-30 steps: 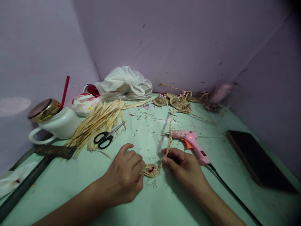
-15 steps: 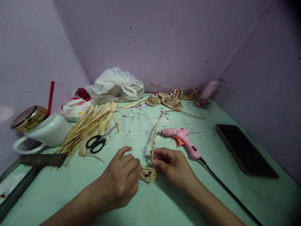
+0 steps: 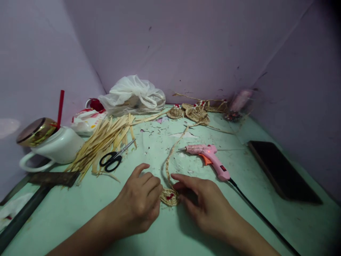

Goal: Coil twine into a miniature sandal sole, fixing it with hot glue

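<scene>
A small flat coil of braided straw with a dark red mark in its middle lies low in the centre. My left hand is closed on its left edge, index finger lifted; the fingertips are partly hidden. From the coil a loose straw braid curves away over the table. My right hand is at the coil's right edge, fingers and thumb apart, the fingertips close to the braid's base. A pink glue gun with a lit orange light lies beyond the right hand, nozzle pointing left.
Scissors and straw strips lie left, near a hammer and white mug. Behind are a plastic bag and woven straw pieces with red and white beads. A dark phone-like slab lies right.
My right thumb and fingers have parted from the braid they were pinching and moved down beside the coil. The braid now bows to the left. My left hand stays at the coil.
</scene>
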The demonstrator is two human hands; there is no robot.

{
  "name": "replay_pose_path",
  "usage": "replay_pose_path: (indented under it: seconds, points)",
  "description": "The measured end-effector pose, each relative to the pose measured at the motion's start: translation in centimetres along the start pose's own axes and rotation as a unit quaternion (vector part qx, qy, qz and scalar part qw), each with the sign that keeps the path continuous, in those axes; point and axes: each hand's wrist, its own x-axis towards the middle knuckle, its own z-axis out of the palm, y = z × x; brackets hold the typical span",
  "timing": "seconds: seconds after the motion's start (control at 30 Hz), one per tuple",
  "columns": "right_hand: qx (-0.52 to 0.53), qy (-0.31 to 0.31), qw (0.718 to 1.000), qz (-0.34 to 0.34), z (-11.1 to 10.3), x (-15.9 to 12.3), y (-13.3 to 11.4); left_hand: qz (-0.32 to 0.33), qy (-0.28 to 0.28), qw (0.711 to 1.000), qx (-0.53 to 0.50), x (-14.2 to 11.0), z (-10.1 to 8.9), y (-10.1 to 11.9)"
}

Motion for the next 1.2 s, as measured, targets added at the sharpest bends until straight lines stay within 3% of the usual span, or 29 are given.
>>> replay_pose_path:
  seconds: [0.2, 0.5, 0.93, 1.2]
  points:
    - [-0.097, 0.028, 0.993, -0.058, 1.3, -0.6, -0.2, -0.039, 0.007, 0.999, -0.037, 0.0, 0.2, -0.1]
    - [-0.088, 0.072, 0.986, -0.12, 2.5, -0.2, -0.3, -0.044, -0.024, 0.997, -0.063, 0.3, 0.2, -0.4]
    - [-0.07, 0.091, 0.991, -0.069, 2.8, -0.4, -0.1, -0.04, -0.02, 0.997, -0.067, 0.4, 0.1, -0.4]
    - [-0.117, 0.119, 0.982, -0.089, 3.5, -0.2, -0.4, -0.031, -0.012, 0.997, -0.071, 0.4, 0.3, -0.6]
